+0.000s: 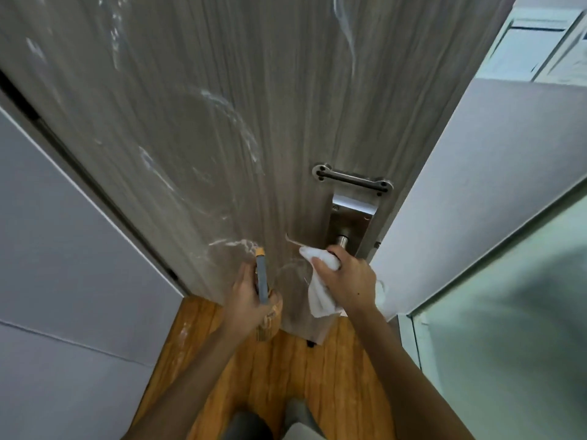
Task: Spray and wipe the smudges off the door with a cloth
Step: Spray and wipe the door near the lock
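Grey wood-grain door (197,100), smooth with streaky white smears; brushed metal handle plate (351,217); soft white cloth (320,296); glossy orange wood floor (286,369).

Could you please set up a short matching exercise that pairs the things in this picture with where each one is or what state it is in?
Things:
1. spray bottle
2. cloth
3. door
4. latch bar

Place or state:
A. streaked with white smudges
B. mounted above the metal lock plate
C. gripped in the left hand
D. bunched in the right hand at the door handle

Pairs: 1-C, 2-D, 3-A, 4-B
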